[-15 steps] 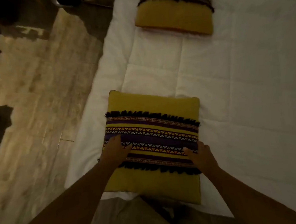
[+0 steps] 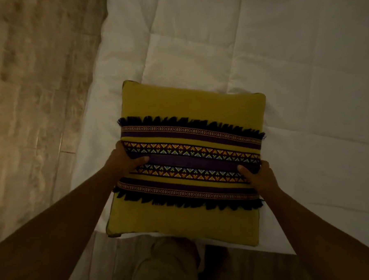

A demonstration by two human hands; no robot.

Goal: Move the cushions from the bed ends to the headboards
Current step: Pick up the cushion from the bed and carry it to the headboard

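A square yellow cushion (image 2: 190, 101) with a purple patterned band and dark fringes lies at the near end of the white quilted bed (image 2: 293, 70). My left hand (image 2: 122, 160) grips its left edge, thumb on top of the band. My right hand (image 2: 258, 178) grips its right edge the same way. The cushion's near corner juts past the bed's foot edge, above my legs. Whether it is lifted off the quilt or resting on it, I cannot tell.
Wooden plank floor (image 2: 28, 105) runs along the bed's left side. My knee in light trousers (image 2: 171, 267) presses against the foot of the bed. White quilt stretches away ahead and to the right.
Both hands have shifted from resting on top of the band to gripping the cushion's side edges. The view has tilted down and closer, so the second cushion farther up the bed is out of frame.
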